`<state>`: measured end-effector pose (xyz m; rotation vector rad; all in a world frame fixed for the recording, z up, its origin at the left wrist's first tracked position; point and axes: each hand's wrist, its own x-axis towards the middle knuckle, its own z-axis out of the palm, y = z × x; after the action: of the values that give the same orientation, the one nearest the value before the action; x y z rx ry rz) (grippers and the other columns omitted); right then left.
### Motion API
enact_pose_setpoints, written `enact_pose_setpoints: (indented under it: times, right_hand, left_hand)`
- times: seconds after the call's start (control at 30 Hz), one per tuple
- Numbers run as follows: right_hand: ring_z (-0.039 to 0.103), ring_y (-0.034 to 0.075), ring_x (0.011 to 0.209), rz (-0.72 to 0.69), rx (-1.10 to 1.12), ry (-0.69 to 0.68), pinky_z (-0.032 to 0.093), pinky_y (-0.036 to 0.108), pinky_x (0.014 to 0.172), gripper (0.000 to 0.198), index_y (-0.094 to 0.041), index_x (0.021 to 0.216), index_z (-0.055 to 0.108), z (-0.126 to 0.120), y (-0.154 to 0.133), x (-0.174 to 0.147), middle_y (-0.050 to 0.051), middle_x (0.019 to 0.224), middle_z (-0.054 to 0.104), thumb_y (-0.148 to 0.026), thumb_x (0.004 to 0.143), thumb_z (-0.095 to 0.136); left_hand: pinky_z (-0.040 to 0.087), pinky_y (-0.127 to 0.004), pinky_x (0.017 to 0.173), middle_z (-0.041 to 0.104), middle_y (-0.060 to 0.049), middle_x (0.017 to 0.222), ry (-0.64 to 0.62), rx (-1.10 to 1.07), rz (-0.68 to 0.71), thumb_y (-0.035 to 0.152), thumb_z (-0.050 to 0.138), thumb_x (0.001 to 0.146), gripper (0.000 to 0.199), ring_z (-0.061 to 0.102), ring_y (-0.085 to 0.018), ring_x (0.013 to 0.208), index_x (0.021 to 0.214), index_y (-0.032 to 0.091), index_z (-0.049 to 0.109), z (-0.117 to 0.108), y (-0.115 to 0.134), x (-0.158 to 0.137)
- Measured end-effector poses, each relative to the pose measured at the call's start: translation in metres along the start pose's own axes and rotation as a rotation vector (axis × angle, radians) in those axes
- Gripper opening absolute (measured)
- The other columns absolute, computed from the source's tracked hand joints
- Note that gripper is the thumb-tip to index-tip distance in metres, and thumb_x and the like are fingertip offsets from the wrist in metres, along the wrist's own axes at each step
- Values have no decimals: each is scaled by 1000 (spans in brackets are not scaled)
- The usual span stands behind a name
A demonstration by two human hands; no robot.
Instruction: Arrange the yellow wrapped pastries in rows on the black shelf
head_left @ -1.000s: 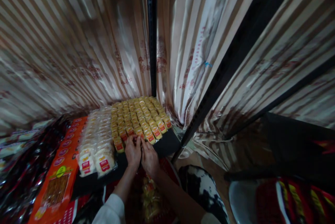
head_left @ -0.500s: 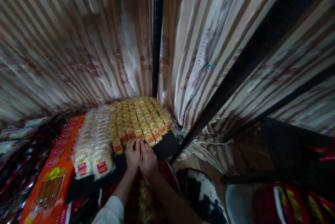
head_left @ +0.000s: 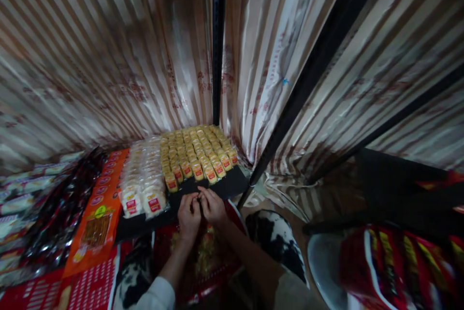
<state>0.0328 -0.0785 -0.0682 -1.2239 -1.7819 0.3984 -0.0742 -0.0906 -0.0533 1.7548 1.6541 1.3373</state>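
My left hand and my right hand are close together over the front edge of the dark shelf. Both have bent, closed fingers, and the fingertips of the two nearly meet. Whatever lies inside them, if anything, is hidden. Just beyond my hands, rows of small yellow snack packs with red labels stand on the shelf. To their left are two rows of larger clear packs holding pale round cakes. Below my hands is a red basket with yellowish packs in it, dim and blurred.
An orange snack bag and dark shiny packs lie further left. Black uprights and a striped curtain bound the shelf. A black-and-white patterned stool seat and red packages are at lower right.
My hands have drawn back from the front of the yellow packs and parted slightly. The camera view has shifted, showing more of the red basket below.
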Motion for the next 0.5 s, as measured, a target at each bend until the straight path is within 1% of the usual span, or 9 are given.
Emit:
enact_pose_setpoints:
  times: [0.07,0.13,0.17,0.23,0.3,0.33,0.4,0.43,0.5]
  right_hand:
    - [60,15,85,28,-9,-28,49,28,82,34,-15,110,57,-3,-7,-14,8,89,66,-17,87,33]
    - [60,15,88,54,-14,-98,48,27,84,32,-16,105,61,-3,-10,-31,7,91,67,-16,86,34]
    - [61,15,89,75,-22,-163,47,27,85,31,-16,102,62,-1,-9,-40,7,93,68,-16,86,35]
    - [61,15,91,162,-74,-351,46,28,85,29,-17,97,64,4,-3,-59,7,96,68,-16,86,37]
    - [62,17,88,286,-150,-529,46,30,84,26,-15,91,66,11,6,-79,9,93,69,-15,84,40]
    - [63,19,86,339,-182,-588,46,31,83,24,-14,87,67,14,12,-88,11,90,70,-14,82,43]
    - [64,22,81,401,-214,-640,46,33,81,19,-13,79,68,19,22,-104,13,82,71,-10,75,50]
    - [65,22,80,415,-218,-642,47,33,80,18,-13,77,68,20,27,-111,13,80,71,-7,71,52]
    - [65,22,81,438,-222,-618,46,32,80,22,-13,80,69,21,35,-120,13,82,71,-4,66,54]
  left_hand:
    - [48,-30,81,63,-6,86,-72,12,-13,23,39,83,25,59,-16,84,86,19,63,-8,1,-22]
    - [47,-29,81,63,-5,87,-140,20,-38,24,38,84,25,59,-15,85,86,20,63,-14,-4,-43]
    - [47,-29,82,63,-5,87,-171,32,-57,23,38,84,25,59,-15,86,86,20,63,-17,-8,-52]
    - [45,-30,84,64,-5,89,-244,88,-120,20,39,83,24,59,-16,89,86,19,63,-21,-20,-68]
    - [43,-31,87,65,-7,94,-389,194,-260,18,39,82,25,59,-17,93,90,18,63,-25,-35,-81]
    - [43,-32,86,66,-8,96,-480,245,-348,17,40,81,25,59,-18,94,91,17,64,-26,-42,-87]
    - [44,-31,81,68,-10,93,-638,308,-505,16,46,78,22,62,-20,89,89,17,66,-26,-54,-96]
    - [45,-30,78,69,-10,89,-688,317,-557,16,49,77,20,63,-20,85,85,17,67,-26,-58,-101]
    - [45,-28,72,71,-9,81,-731,305,-598,15,53,73,16,64,-20,78,78,17,68,-23,-64,-108]
